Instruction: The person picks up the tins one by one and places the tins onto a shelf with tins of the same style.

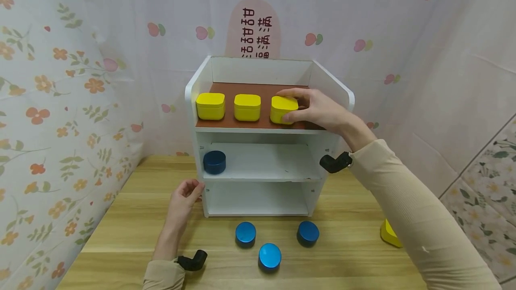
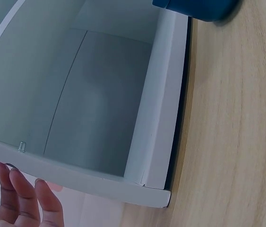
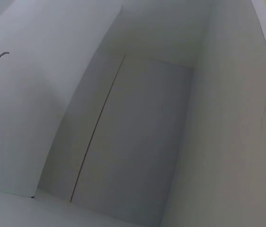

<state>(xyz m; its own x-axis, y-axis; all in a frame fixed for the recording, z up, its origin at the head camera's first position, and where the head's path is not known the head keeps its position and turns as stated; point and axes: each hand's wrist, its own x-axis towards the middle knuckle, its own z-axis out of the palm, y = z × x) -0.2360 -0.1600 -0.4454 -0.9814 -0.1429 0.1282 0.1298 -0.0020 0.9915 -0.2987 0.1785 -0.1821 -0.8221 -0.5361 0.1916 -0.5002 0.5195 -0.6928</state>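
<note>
My right hand (image 1: 318,108) grips the rightmost yellow lidded box (image 1: 283,110) on the brown top of a white shelf unit (image 1: 258,130), thumb at its front and fingers over the far side. Two matching boxes, a left yellow box (image 1: 210,106) and a middle yellow box (image 1: 247,108), stand in line with it. My left hand (image 1: 183,198) is at the unit's left side panel, its fingers (image 2: 26,194) loosely bent with tips right at the panel's outer face. Only the unit's inner panels (image 3: 137,137) and a sliver of yellow show in the right wrist view.
A dark blue round tin (image 1: 214,162) stands at the left of the middle shelf. Three more blue tins, left (image 1: 245,234), centre (image 1: 269,257) and right (image 1: 308,233), stand on the wooden table before the unit. Another yellow box (image 1: 390,235) is partly behind my right sleeve.
</note>
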